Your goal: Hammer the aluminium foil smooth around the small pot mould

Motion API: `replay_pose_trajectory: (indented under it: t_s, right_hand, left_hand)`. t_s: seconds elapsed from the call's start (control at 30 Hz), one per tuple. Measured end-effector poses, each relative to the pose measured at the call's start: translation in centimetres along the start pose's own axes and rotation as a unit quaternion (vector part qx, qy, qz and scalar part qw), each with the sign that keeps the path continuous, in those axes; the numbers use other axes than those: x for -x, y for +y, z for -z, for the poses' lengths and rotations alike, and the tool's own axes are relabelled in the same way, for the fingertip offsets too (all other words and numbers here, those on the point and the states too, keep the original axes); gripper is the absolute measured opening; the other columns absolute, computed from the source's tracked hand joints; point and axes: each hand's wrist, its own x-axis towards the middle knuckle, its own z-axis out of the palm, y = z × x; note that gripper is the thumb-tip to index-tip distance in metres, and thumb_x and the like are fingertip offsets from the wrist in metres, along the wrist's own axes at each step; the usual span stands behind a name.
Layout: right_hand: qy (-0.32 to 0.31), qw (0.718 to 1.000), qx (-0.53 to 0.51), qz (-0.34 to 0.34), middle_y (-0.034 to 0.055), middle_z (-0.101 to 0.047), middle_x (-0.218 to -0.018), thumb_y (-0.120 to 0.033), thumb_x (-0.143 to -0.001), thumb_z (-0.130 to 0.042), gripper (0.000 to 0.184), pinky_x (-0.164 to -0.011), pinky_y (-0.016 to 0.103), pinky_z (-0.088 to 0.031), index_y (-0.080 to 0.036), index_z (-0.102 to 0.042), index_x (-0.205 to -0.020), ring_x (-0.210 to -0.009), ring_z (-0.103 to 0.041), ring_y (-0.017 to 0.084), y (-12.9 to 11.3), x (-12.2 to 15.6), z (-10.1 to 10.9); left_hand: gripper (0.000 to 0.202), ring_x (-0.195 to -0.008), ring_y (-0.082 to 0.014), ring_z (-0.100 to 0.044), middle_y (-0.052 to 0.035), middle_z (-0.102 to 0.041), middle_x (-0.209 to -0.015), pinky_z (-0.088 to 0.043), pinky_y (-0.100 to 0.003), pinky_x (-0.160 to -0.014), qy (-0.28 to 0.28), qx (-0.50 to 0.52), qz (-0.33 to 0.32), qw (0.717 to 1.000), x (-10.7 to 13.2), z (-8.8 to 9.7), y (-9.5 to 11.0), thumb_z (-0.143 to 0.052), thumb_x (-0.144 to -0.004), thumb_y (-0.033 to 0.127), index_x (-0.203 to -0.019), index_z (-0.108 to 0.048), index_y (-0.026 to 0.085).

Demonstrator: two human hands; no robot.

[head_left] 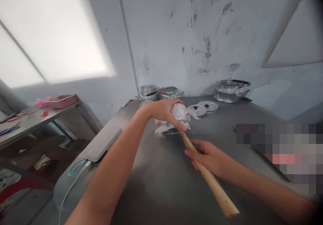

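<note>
My right hand (205, 154) is closed around a long pale wooden handle (215, 186), whose near end points toward me at the lower right. Its far end runs up to a bundle wrapped in clear plastic (179, 111), where a dark curved rim (172, 132) shows below; whether they are joined is hidden. My left hand (164, 110) curls over the bundle from the left, its thumb along the near side by the handle's far end. A white plastic piece with dark print (165, 128) lies under that thumb. The bundle's contents cannot be made out.
Behind stand two round lids with black knobs (207, 106), stacked metal pots (147, 90) and plastic-wrapped cookware (228, 91). At left on the grey table (151, 184) lies a pale flat device (103, 144) with a cable. A side table holds a pink basket (63, 101). A blurred patch covers the right.
</note>
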Motion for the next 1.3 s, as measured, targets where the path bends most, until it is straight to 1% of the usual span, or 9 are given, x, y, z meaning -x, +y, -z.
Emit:
replay_pose_trajectory:
  t_s: [0.23, 0.33, 0.47, 0.57, 0.73, 0.93, 1.1, 1.2, 1.3]
  right_hand:
    - [-0.012, 1.0, 0.001, -0.011, -0.0058, -0.052, -0.059, -0.035, -0.094, -0.045, 0.017, -0.051, 0.027, -0.047, -0.019, -0.048, -0.099, -0.048, -0.053, 0.013, 0.18, 0.15, -0.12]
    - [0.002, 0.999, 0.034, 0.004, -0.0058, -0.051, -0.062, -0.034, -0.096, -0.042, 0.015, -0.05, 0.026, -0.046, -0.02, -0.048, -0.097, -0.049, -0.054, 0.012, 0.38, 0.2, -0.19]
    - [0.021, 0.997, 0.079, 0.015, -0.0053, -0.051, -0.068, -0.036, -0.098, -0.039, 0.018, -0.045, 0.024, -0.042, -0.021, -0.048, -0.093, -0.046, -0.051, 0.009, 0.66, 0.32, -0.17]
    - [0.026, 0.995, 0.094, 0.012, -0.0046, -0.053, -0.071, -0.035, -0.099, -0.036, 0.02, -0.046, 0.023, -0.043, -0.022, -0.049, -0.092, -0.046, -0.051, 0.009, 0.71, 0.41, -0.06]
    - [0.043, 0.991, 0.124, 0.024, -0.0028, -0.058, -0.076, -0.031, -0.097, -0.038, 0.017, -0.049, 0.024, -0.043, -0.022, -0.049, -0.089, -0.05, -0.053, 0.009, 0.56, 0.48, 0.12]
    - [0.037, 0.993, 0.109, 0.007, -0.004, -0.056, -0.075, -0.031, -0.097, -0.038, 0.017, -0.045, 0.022, -0.042, -0.021, -0.05, -0.09, -0.046, -0.052, 0.008, 0.53, 0.29, 0.06]
    - [0.021, 0.997, 0.075, -0.009, -0.0038, -0.057, -0.076, -0.039, -0.098, -0.039, 0.024, -0.039, 0.02, -0.041, -0.021, -0.049, -0.086, -0.043, -0.052, 0.007, 0.39, 0.33, 0.11]
    - [-0.004, 1.0, 0.005, -0.018, -0.0026, -0.06, -0.079, -0.04, -0.099, -0.038, 0.024, -0.037, 0.02, -0.04, -0.02, -0.05, -0.093, -0.041, -0.052, 0.006, 0.22, 0.33, 0.0]
    - [-0.027, 0.997, -0.068, -0.033, -0.0017, -0.063, -0.08, -0.04, -0.099, -0.036, 0.023, -0.036, 0.021, -0.042, -0.021, -0.047, -0.107, -0.039, -0.052, 0.007, 0.28, 0.27, -0.17]
  left_hand:
    - [0.11, -0.143, -0.033, -0.032, 0.0002, -0.025, -0.162, -0.035, -0.044, -0.112, 0.003, 0.007, -0.003, 1.0, 0.04, 0.02, -0.05, -0.069, -0.063, 0.074, -0.154, -0.023, 0.035]
    - [0.111, -0.142, -0.0342, -0.033, -0.0003, -0.025, -0.162, -0.034, -0.045, -0.112, 0.001, 0.008, 0.002, 1.0, 0.04, -0.01, -0.02, -0.07, -0.061, 0.075, -0.154, -0.022, 0.036]
    - [0.109, -0.144, -0.0348, -0.029, 0.0021, -0.022, -0.163, -0.034, -0.045, -0.112, 0.002, 0.007, 0.001, 1.0, 0.02, -0.07, -0.17, -0.069, -0.063, 0.072, -0.155, -0.021, 0.038]
    - [0.109, -0.144, -0.0348, -0.028, 0.0025, -0.021, -0.163, -0.032, -0.045, -0.114, 0.004, 0.006, 0.002, 1.0, 0.03, -0.1, -0.38, -0.068, -0.064, 0.072, -0.155, -0.02, 0.037]
    - [0.109, -0.144, -0.0338, -0.028, 0.0017, -0.022, -0.163, -0.031, -0.043, -0.114, 0.003, 0.003, -0.005, 1.0, 0.06, -0.13, -0.65, -0.067, -0.065, 0.073, -0.155, -0.019, 0.035]
    - [0.113, -0.142, -0.0338, -0.032, -0.0009, -0.024, -0.162, -0.034, -0.043, -0.112, 0.007, -0.013, -0.009, 1.0, -0.3, -0.36, -0.48, -0.069, -0.063, 0.075, -0.155, -0.02, 0.033]
    - [0.112, -0.143, -0.0363, -0.031, -0.0018, -0.024, -0.162, -0.034, -0.045, -0.111, 0.001, -0.024, -0.014, 1.0, -0.51, -0.55, -0.05, -0.067, -0.063, 0.075, -0.155, -0.018, 0.033]
    - [0.113, -0.143, -0.0362, -0.03, -0.0024, -0.024, -0.162, -0.035, -0.044, -0.11, -0.002, -0.022, -0.018, 1.0, -0.4, -0.56, 0.18, -0.067, -0.062, 0.075, -0.155, -0.018, 0.031]
    - [0.113, -0.142, -0.0357, -0.032, -0.0027, -0.024, -0.162, -0.035, -0.044, -0.11, -0.001, -0.021, -0.021, 1.0, -0.29, -0.52, 0.29, -0.068, -0.062, 0.074, -0.155, -0.02, 0.031]
